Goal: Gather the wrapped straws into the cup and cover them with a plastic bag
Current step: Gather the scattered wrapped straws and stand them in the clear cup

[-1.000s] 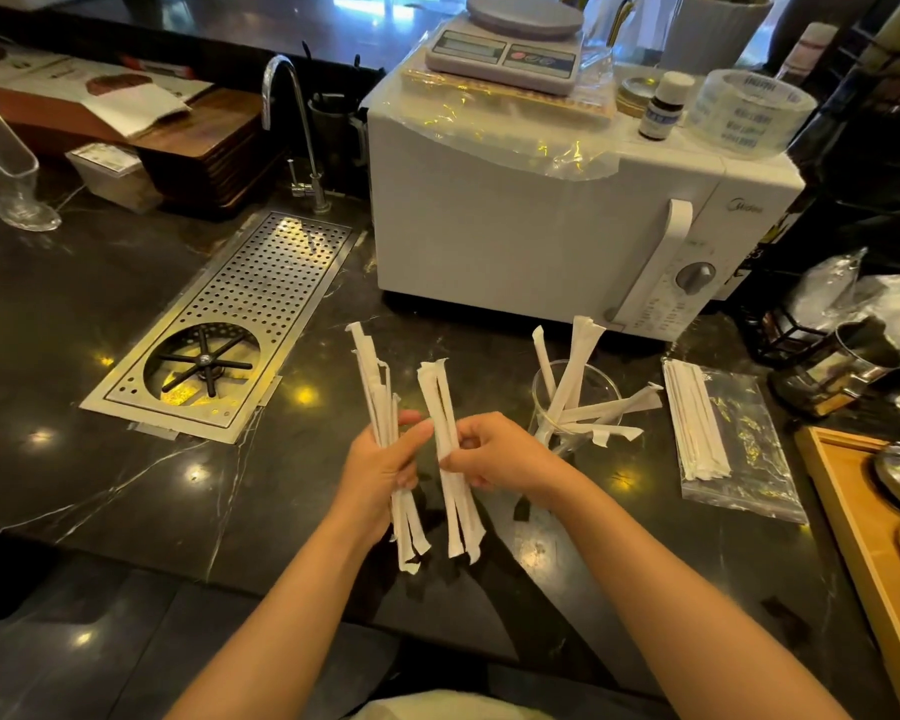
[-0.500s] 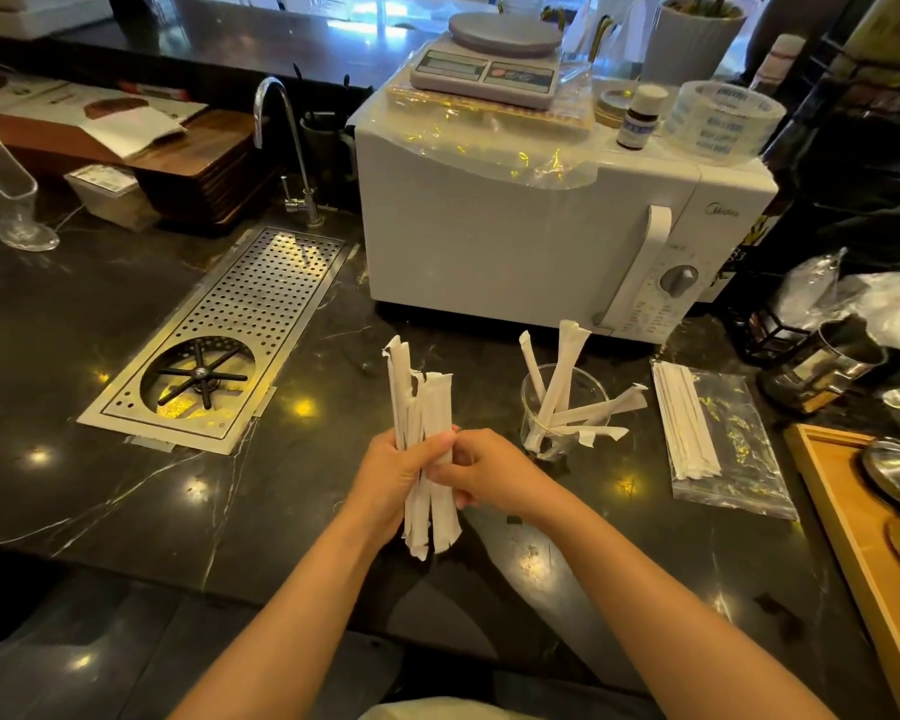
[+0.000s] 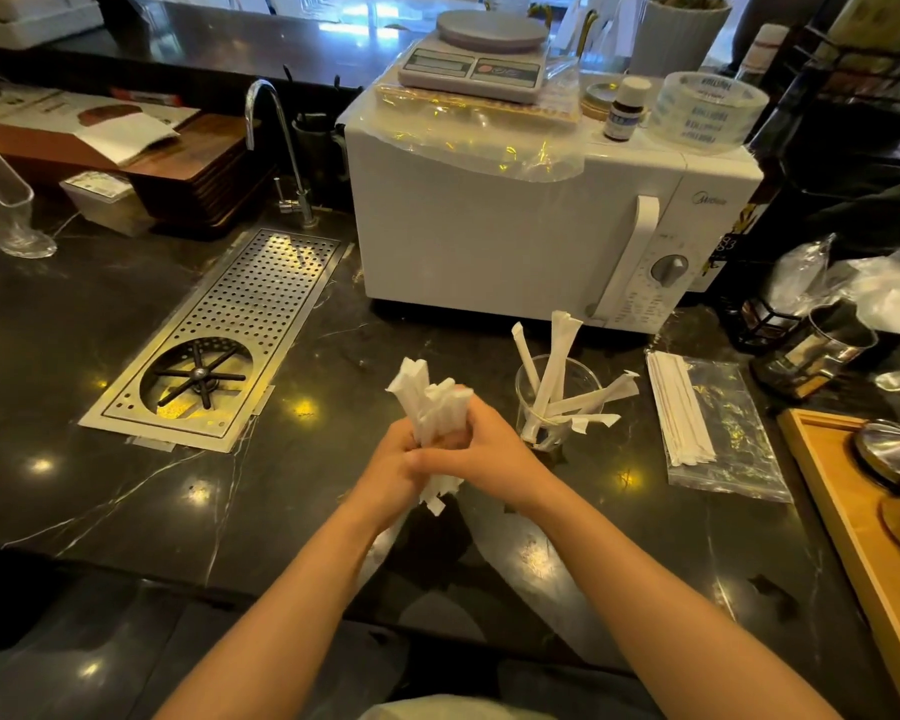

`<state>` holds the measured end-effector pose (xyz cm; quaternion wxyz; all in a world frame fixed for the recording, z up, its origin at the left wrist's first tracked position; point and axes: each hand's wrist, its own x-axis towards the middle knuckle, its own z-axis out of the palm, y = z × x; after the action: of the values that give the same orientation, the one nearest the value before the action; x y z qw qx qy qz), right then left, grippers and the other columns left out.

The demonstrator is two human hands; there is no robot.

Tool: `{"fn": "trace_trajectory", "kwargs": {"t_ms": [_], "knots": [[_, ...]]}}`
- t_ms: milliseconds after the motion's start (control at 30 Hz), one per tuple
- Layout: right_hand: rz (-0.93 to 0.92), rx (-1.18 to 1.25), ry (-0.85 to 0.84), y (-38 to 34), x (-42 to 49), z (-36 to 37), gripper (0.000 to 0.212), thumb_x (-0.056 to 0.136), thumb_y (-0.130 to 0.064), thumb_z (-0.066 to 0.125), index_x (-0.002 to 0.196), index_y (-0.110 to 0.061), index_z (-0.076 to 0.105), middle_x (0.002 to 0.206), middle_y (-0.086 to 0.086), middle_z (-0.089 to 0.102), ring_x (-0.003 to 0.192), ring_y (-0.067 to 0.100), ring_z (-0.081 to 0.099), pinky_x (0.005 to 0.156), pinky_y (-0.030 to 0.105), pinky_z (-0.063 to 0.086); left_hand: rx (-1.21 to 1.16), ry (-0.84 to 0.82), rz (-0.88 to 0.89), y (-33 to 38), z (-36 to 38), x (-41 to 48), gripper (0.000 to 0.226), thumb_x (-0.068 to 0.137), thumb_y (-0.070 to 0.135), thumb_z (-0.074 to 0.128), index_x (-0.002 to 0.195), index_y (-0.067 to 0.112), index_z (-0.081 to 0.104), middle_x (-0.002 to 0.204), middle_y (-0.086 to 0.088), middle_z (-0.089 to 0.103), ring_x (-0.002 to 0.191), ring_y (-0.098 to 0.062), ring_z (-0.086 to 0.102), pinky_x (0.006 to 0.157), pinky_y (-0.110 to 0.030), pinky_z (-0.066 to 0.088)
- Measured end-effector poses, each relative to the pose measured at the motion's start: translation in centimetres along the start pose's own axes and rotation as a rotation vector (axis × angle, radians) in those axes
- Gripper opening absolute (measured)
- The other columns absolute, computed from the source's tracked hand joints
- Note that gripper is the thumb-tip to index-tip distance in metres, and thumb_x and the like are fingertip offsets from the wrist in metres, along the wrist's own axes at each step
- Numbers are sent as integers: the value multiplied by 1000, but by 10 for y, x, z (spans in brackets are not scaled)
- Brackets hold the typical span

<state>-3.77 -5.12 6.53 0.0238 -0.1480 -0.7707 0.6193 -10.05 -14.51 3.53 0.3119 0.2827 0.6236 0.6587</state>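
Both hands wrap the bundle of straws [image 3: 427, 407], the left hand [image 3: 388, 472] and right hand [image 3: 481, 452] hiding its middle entirely. Microwave [image 3: 515, 220] dial markings are too small to read. The wooden tray [image 3: 853, 506] runs off the right edge, and the tall glass [image 3: 1, 200] off the left.

cup [image 3: 554, 402] on the counter [image 3: 126, 491], microwave [image 3: 515, 226] behind it, plastic bag [image 3: 723, 433] to its right, drain grate [image 3: 224, 345] left.

Both bare forearms reach in from 6 o'clock and meet at centre; the left hand [image 3: 391, 467] and right hand [image 3: 481, 449] press together, fingers curled closed round one bundle of straws [image 3: 430, 407]
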Motion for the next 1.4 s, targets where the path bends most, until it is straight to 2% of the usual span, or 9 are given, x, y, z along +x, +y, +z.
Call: {"fn": "trace_trajectory", "kwargs": {"t_ms": [100, 233, 467, 700, 900, 1000, 1100, 1267, 1400], "knots": [[-33, 30, 44, 5, 4, 3, 18, 74, -11, 72, 86, -14, 58, 77, 3, 60, 79, 12, 58, 70, 18, 48, 139, 0, 0, -1, 3, 2, 21, 88, 13, 48, 78, 27, 61, 78, 3, 64, 76, -10, 64, 64, -17, 53], [-48, 22, 90, 14, 6, 4, 28, 78, -9, 68, 102, 3, 60, 97, 25, 64, 85, 13, 57, 68, 9, 46, 155, -38, -14, -3, 4, 6, 33, 88, -3, 45, 80, 25, 60, 79, 5, 62, 71, 5, 65, 62, -10, 50], [-9, 127, 63, 20, 9, 6, 33, 77, -3, 68, 101, -20, 54, 103, 5, 59, 89, 4, 55, 72, 8, 47, 295, 9, 19, -17, 5, 9, 22, 88, 3, 49, 107, 9, 57, 101, -3, 59, 95, -9, 57, 75, -6, 47], [39, 138, 27, 24, 13, 9, 30, 80, -4, 64, 104, -16, 54, 90, -9, 56, 84, -1, 54, 69, 2, 44, 269, -28, 5, -14, 4, 6, 26, 85, -6, 50, 97, 16, 54, 88, 11, 57, 80, 8, 60, 68, -4, 46], [56, 111, 45, 24, 15, 11, 25, 87, -8, 56, 110, 1, 59, 102, 6, 59, 96, 9, 54, 86, 18, 44, 198, -35, -81, -15, -1, 5, 38, 84, -8, 49, 110, 21, 51, 97, 6, 61, 93, -1, 58, 75, -7, 49], [49, 127, 86, 20, 17, 13, 27, 89, -11, 53, 114, -3, 57, 96, 4, 59, 91, 9, 57, 78, 11, 46, 203, -15, -84, -11, 2, 6, 40, 84, -8, 49, 119, 12, 48, 98, 6, 59, 96, -4, 57, 78, -7, 49], [33, 108, 108, 15, 18, 13, 27, 90, -13, 52, 116, -5, 57, 94, 3, 58, 84, 3, 56, 70, 5, 45, 205, 23, -51, -5, 6, 7, 38, 84, -8, 49, 107, 22, 49, 96, 10, 57, 94, 0, 55, 76, -3, 47], [69, 116, 115, 11, 16, 12, 30, 89, -17, 55, 117, -8, 57, 91, 0, 58, 88, 6, 55, 74, 12, 44, 227, 135, -66, -5, 19, 9, 36, 90, -1, 44, 126, -4, 42, 120, -23, 55, 120, -31, 49, 85, -19, 45], [51, 23, 116, 3, 14, 8, 28, 90, -22, 53, 113, -8, 59, 89, 6, 59, 90, 12, 56, 74, 13, 43, 284, 86, -36, 2, 14, 9, 32, 84, -4, 52, 115, 2, 51, 103, -10, 61, 111, -29, 57, 79, -19, 49]]}}
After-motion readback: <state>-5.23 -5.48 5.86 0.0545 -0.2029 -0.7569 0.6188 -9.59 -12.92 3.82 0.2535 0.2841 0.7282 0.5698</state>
